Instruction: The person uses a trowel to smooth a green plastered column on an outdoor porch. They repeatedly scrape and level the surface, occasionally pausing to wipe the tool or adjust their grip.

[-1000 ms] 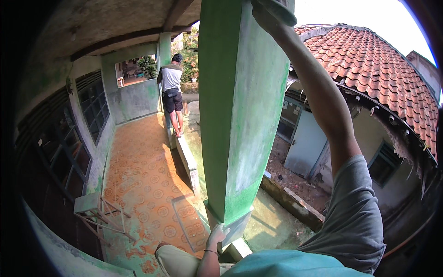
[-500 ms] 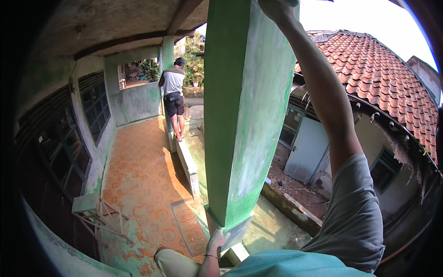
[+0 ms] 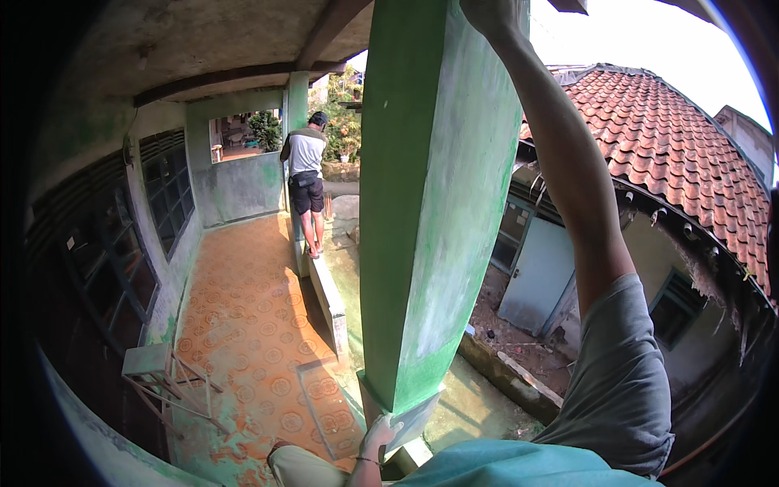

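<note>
A tall square pillar [image 3: 464, 203] stands right in front of me. Its left face is solid green, while the right face shows patchy pale, whitish green. Low down, my left hand [image 3: 378, 435] grips the corner of the pillar's base, just under a ledge; a thin band circles the wrist. My right arm stretches up along the pillar's right side. Only part of my right hand [image 3: 492, 15] shows at the top edge, close to the pillar; its fingers are cut off by the frame, so what it holds is hidden.
A person [image 3: 307, 174] stands on a low wall [image 3: 329, 296], facing another pillar. A stool-like stand [image 3: 148, 361] sits on the orange patterned floor [image 3: 243, 325] at left. Beyond the pillar are a pale blue door [image 3: 535, 272] and a red tiled roof [image 3: 649, 130].
My right hand has shifted slightly upward, and the greenish thing glimpsed at it is now out of frame. My left hand stays on the pillar base. The view has shifted a little.
</note>
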### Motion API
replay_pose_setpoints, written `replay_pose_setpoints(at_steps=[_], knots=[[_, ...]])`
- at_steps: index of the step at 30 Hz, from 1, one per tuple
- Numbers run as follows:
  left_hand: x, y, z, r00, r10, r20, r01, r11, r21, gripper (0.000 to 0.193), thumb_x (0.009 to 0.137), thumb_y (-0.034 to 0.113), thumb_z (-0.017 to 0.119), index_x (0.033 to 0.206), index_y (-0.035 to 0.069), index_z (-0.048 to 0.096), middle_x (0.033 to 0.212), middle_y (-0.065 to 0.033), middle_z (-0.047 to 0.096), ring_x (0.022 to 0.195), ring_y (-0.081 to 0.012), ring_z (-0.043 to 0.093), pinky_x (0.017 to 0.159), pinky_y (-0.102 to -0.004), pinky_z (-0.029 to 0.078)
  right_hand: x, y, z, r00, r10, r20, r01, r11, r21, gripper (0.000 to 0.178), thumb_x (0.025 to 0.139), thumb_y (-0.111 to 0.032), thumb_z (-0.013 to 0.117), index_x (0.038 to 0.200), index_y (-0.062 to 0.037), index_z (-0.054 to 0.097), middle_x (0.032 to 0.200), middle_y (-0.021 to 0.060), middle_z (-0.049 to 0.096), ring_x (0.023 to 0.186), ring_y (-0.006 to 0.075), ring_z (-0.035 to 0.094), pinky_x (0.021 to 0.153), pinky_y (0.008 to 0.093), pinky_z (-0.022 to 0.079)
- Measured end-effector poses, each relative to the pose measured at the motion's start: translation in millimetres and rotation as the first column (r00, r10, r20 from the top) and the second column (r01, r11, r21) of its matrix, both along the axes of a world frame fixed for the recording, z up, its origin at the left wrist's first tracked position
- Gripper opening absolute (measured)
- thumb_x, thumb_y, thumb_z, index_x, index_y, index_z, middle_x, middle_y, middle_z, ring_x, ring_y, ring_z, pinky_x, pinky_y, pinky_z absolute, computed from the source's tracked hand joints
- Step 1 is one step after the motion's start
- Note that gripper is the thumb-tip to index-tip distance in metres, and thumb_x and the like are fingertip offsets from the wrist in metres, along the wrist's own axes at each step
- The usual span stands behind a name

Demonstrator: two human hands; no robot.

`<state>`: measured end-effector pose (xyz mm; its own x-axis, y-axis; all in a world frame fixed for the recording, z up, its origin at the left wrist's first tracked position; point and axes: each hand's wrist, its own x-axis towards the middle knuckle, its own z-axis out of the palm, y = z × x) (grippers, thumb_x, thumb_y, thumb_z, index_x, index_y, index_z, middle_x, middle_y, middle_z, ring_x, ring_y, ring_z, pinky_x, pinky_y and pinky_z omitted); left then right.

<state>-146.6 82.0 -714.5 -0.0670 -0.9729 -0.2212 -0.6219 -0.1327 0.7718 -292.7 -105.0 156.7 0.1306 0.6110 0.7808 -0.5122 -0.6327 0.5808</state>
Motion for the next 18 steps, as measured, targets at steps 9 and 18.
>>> replay_pose_setpoints(at_steps=[9, 18], knots=[[12, -6, -11, 0.999, 0.031, 0.041, -0.027, 0.994, -0.109, 0.064, 0.098, 0.045, 0.067, 0.143, 0.0, 0.058, 0.129, -0.0263, 0.069, 0.117, -0.0366, 0.069, 0.1, -0.0465, 0.053, 1, 3, 9, 0.989, -0.15, -0.011, 0.138, 0.933, -0.333, 0.017, 0.096, -0.006, 0.058, 0.083, -0.0093, 0.068, 0.086, 0.0077, 0.062, 0.087, 0.0294, 0.06, 0.079, 0.0415, 0.051], [13, -3, 3, 0.998, 0.048, -0.047, -0.046, 0.998, 0.032, 0.062, 0.097, 0.044, 0.067, 0.143, 0.003, 0.058, 0.143, -0.026, 0.061, 0.137, -0.0402, 0.055, 0.114, -0.0473, 0.044, 4, 6, 17, 0.957, -0.238, 0.164, 0.272, 0.934, -0.231, 0.01, 0.092, -0.006, 0.064, 0.09, -0.0087, 0.073, 0.087, 0.0084, 0.065, 0.088, 0.0299, 0.063, 0.079, 0.043, 0.051]])
